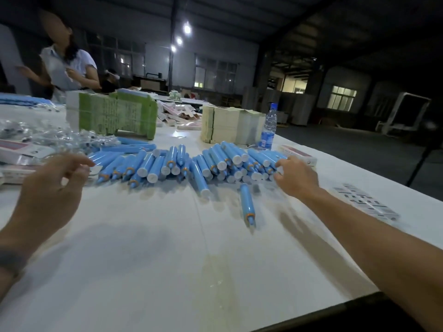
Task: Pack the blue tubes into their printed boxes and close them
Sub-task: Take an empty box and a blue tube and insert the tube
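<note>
1. Head view: a long heap of blue plastic tubes with white caps and orange collars [191, 161] lies across the white worktop [167, 259], and one stray blue tube [248, 207] lies alone just in front of it, nozzle toward the person.
2. Head view, grips: the left hand [50, 188] hovers at the heap's left end, fingers loosely curled and holding nothing; the right hand [296, 178] rests its fingertips against tubes at the right end, with no tube clearly grasped.
3. Head view, boxes: a pink-and-white printed box [298, 155] lies just beyond the right hand, and flat printed cartons [366, 202] lie well to the right.
4. Likely risk: sweeping the heap could roll round tubes toward the worktop's near edge, and the stray one would roll first.
5. A clear water bottle with a blue label [268, 128] stands behind the heap and could be knocked over by a reach.
</note>
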`<action>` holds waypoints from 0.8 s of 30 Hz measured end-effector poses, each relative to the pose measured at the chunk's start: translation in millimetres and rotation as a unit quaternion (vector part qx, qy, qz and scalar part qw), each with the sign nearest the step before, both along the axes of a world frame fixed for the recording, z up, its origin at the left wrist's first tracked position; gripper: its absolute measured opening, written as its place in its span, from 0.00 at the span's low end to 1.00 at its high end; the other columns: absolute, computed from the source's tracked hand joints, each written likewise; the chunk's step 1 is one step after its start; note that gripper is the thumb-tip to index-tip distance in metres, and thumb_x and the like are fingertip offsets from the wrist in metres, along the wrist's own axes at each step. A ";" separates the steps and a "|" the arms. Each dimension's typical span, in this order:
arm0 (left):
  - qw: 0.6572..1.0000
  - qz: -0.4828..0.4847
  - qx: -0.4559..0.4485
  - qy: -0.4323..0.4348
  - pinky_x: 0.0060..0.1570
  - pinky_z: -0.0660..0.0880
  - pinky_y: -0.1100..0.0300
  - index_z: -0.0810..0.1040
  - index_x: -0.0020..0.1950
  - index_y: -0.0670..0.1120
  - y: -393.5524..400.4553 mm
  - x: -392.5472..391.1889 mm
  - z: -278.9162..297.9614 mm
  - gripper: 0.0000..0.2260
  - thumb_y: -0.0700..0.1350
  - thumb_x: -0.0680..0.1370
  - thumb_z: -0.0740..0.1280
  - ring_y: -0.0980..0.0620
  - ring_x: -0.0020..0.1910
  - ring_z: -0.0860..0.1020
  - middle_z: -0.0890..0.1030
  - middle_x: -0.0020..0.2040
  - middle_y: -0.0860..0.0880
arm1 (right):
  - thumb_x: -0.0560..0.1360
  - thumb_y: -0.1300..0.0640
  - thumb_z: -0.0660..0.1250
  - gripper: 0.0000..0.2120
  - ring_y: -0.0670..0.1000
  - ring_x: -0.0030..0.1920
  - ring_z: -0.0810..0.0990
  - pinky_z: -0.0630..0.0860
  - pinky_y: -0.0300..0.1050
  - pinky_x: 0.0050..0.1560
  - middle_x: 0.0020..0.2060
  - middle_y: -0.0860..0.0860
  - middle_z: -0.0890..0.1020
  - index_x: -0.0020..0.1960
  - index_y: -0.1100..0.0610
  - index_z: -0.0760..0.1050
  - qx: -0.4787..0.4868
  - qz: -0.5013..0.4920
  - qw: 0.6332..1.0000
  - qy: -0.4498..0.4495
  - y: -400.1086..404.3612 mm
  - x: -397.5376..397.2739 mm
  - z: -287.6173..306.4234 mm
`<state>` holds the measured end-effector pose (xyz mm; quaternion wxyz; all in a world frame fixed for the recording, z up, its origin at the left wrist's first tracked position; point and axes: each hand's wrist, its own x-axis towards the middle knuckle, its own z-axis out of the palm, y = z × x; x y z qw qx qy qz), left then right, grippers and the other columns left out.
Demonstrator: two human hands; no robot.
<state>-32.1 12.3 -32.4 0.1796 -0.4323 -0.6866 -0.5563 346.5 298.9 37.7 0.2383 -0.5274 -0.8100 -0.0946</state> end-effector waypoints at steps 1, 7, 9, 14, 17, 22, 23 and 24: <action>1.000 0.002 -0.008 -0.008 0.41 0.75 0.66 0.77 0.50 0.65 -0.2 9.8 7.4 0.09 0.56 0.76 0.59 0.63 0.43 0.76 0.80 0.46 0.61 | 0.79 0.51 0.61 0.14 0.58 0.59 0.75 0.72 0.50 0.52 0.58 0.53 0.76 0.63 0.49 0.77 0.004 0.062 0.998 0.026 -18.0 -27.8 1.6; 0.996 0.058 -0.066 0.028 0.47 0.73 0.52 0.80 0.49 0.47 -7.6 37.1 22.9 0.09 0.35 0.75 0.66 0.45 0.44 0.78 0.81 0.44 0.44 | 0.77 0.52 0.65 0.11 0.55 0.53 0.78 0.74 0.51 0.54 0.51 0.51 0.80 0.58 0.49 0.80 -0.038 0.384 0.909 0.157 -151.6 -193.8 -6.7; 0.988 0.108 -0.104 0.025 0.51 0.74 0.49 0.81 0.53 0.44 -14.8 33.7 26.9 0.10 0.34 0.75 0.65 0.40 0.49 0.78 0.81 0.47 0.43 | 0.77 0.52 0.65 0.11 0.54 0.52 0.78 0.74 0.51 0.54 0.49 0.50 0.81 0.57 0.50 0.80 -0.067 0.438 0.876 0.191 -189.7 -236.0 -10.9; 0.920 0.299 -0.253 0.027 0.64 0.69 0.45 0.77 0.61 0.53 -46.2 3.1 27.8 0.17 0.41 0.73 0.66 0.41 0.65 0.69 0.75 0.62 0.46 | 0.76 0.57 0.65 0.11 0.52 0.48 0.78 0.73 0.49 0.50 0.44 0.48 0.79 0.58 0.50 0.79 -0.102 0.490 0.834 0.233 -232.5 -280.2 -48.9; 0.869 0.362 -0.337 -0.024 0.72 0.58 0.38 0.71 0.69 0.55 -62.9 -14.8 31.6 0.23 0.43 0.74 0.65 0.38 0.73 0.61 0.67 0.72 0.45 | 0.75 0.58 0.65 0.12 0.48 0.45 0.76 0.74 0.48 0.49 0.40 0.43 0.76 0.57 0.48 0.78 -0.107 0.502 0.825 0.236 -227.9 -285.4 -63.0; 0.832 0.349 -0.425 -0.079 0.69 0.62 0.40 0.66 0.72 0.54 -70.1 -22.5 24.8 0.26 0.40 0.75 0.62 0.34 0.72 0.64 0.67 0.71 0.43 | 0.74 0.58 0.65 0.12 0.46 0.41 0.74 0.73 0.47 0.47 0.37 0.40 0.74 0.55 0.46 0.78 -0.126 0.507 0.821 0.231 -224.4 -284.4 -67.6; 0.830 0.348 -0.428 -0.077 0.68 0.64 0.41 0.66 0.72 0.54 -71.4 -22.0 24.3 0.26 0.40 0.75 0.61 0.34 0.70 0.67 0.68 0.70 0.43 | 0.74 0.58 0.65 0.12 0.46 0.41 0.74 0.73 0.47 0.47 0.37 0.41 0.74 0.55 0.46 0.78 -0.130 0.506 0.819 0.235 -223.7 -283.9 -67.7; 0.827 0.350 -0.434 -0.074 0.66 0.66 0.42 0.67 0.73 0.54 -72.9 -21.3 25.0 0.25 0.40 0.76 0.60 0.34 0.68 0.68 0.69 0.69 0.42 | 0.74 0.58 0.65 0.12 0.46 0.41 0.74 0.73 0.47 0.47 0.37 0.41 0.74 0.54 0.46 0.78 -0.133 0.505 0.820 0.236 -223.3 -283.9 -67.3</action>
